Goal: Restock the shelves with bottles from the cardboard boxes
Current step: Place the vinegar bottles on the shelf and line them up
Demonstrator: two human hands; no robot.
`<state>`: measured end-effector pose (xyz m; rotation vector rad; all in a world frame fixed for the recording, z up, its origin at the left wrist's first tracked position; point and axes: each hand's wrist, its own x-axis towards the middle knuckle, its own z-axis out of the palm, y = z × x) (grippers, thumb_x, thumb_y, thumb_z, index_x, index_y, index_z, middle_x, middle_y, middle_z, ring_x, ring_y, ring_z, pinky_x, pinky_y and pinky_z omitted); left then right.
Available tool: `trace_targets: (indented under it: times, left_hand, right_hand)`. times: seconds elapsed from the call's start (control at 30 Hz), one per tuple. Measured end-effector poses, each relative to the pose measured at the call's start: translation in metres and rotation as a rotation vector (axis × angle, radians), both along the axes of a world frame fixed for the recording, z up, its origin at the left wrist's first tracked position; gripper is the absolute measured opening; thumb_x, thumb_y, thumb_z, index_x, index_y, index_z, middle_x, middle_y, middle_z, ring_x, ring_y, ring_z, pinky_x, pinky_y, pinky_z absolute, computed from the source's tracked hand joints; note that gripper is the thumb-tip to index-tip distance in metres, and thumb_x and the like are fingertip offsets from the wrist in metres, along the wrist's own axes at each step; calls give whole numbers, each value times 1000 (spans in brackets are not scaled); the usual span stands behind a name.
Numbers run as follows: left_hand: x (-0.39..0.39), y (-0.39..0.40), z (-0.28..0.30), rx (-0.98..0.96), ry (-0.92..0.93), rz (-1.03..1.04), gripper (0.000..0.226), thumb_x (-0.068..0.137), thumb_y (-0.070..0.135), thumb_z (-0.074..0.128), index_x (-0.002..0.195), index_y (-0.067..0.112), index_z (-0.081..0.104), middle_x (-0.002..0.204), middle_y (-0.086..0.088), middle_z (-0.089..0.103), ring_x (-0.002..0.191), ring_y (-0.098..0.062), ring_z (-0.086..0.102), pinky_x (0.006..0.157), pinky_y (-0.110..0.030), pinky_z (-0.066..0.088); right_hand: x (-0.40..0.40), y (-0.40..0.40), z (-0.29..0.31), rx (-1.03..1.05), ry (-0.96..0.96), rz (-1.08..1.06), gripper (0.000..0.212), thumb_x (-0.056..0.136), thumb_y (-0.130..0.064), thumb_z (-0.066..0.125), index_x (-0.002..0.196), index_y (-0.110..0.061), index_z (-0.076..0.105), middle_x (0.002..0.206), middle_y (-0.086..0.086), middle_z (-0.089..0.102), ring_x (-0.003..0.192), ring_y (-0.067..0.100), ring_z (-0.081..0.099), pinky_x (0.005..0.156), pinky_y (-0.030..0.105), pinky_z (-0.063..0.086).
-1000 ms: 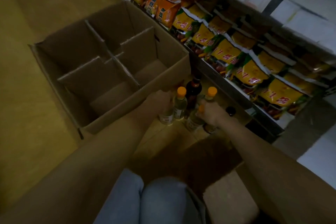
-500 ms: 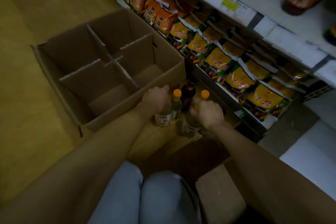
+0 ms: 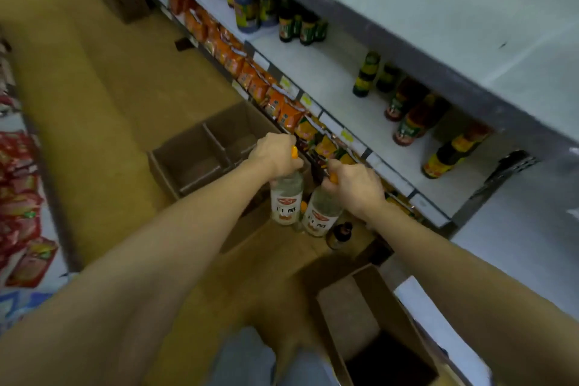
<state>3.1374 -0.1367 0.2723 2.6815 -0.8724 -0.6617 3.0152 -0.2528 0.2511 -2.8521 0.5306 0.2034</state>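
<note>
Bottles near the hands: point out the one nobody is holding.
The dark bottle standing on the floor: it is brown, while the left hand and right hand each grip a clear, orange-capped bottle.

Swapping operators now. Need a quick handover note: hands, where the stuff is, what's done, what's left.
Left hand: grips a clear bottle by its orange-capped neck, lifted off the floor.
Right hand: grips a second clear bottle the same way.
Divided box: on the floor ahead; the compartments in view look empty.
On the floor below the hands: a dark bottle, and an orange cap showing between the held pair.
White shelf to the right has bare space among its dark bottles.
Done: two bottles picked up.
Left: shelve them, then the floor ones.
</note>
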Motion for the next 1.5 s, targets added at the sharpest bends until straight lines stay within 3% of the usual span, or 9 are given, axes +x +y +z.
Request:
trace_targets:
  times: [0.2,0.3,0.53,0.7,1.0,1.1,1.17,1.4,1.5]
  left_hand:
    - [7,-8,163,25,14,-112,38,91,29,60,121,6,53,108,-21,58,53,-26,64,39,-30,52]
    - [3,-17,235,18,-51,-235,32,92,30,59,108,3,51,106,-14,56,65,-28,65,47,-29,50]
    - [-24,-40,380,-156,-109,-401,21,88,22,62,76,10,49,83,-11,55,64,-20,56,41,-27,50]
    - [-67,-61,466,-340,-130,-541,14,86,20,63,85,9,55,79,-9,54,65,-19,57,41,-26,52]
    - [-217,-91,551,-554,-254,-816,14,81,21,63,78,9,56,69,-6,53,60,-17,53,40,-26,52]
    - [-290,-105,566,-556,-257,-936,20,82,26,65,85,8,57,72,-6,52,60,-19,55,38,-26,50]
    - [-343,-112,572,-556,-252,-1016,22,82,28,66,84,8,57,69,-5,50,60,-19,56,39,-25,50]
    - [-542,-122,581,-637,-108,-1196,33,86,30,65,109,8,55,83,-6,57,67,-17,57,46,-27,54]
    - [-626,-122,587,-674,-24,-1277,52,86,27,64,131,6,49,74,-2,51,62,-15,53,46,-27,54]
  right_hand:
    - [1,2,157,-4,-49,-71,21,91,-36,51,83,-19,43,78,5,51,85,34,59,61,35,39]
    - [-10,0,228,24,-87,-173,32,91,-37,54,68,-22,37,71,2,49,76,29,53,60,34,39]
    - [-54,-6,368,-70,-272,-363,23,87,-34,59,75,-17,50,78,5,53,80,27,52,63,31,37]
    - [-111,-7,446,-212,-387,-498,29,86,-35,59,71,-13,47,69,4,48,74,28,50,58,33,34]
    - [-265,-1,524,-391,-521,-771,28,85,-34,60,64,-21,47,70,1,53,76,26,52,51,29,31]
    - [-338,4,542,-421,-546,-858,16,86,-38,60,85,-22,59,98,4,63,90,23,55,64,30,39]
    - [-391,11,552,-421,-565,-932,26,86,-36,60,107,-21,65,108,4,62,93,23,56,70,31,43]
    - [-590,48,578,-504,-489,-1140,19,84,-28,59,71,-15,55,68,0,51,64,17,46,51,27,32]
    - [-672,64,585,-522,-462,-1221,20,84,-26,60,77,-7,59,70,3,52,61,16,43,54,28,30]
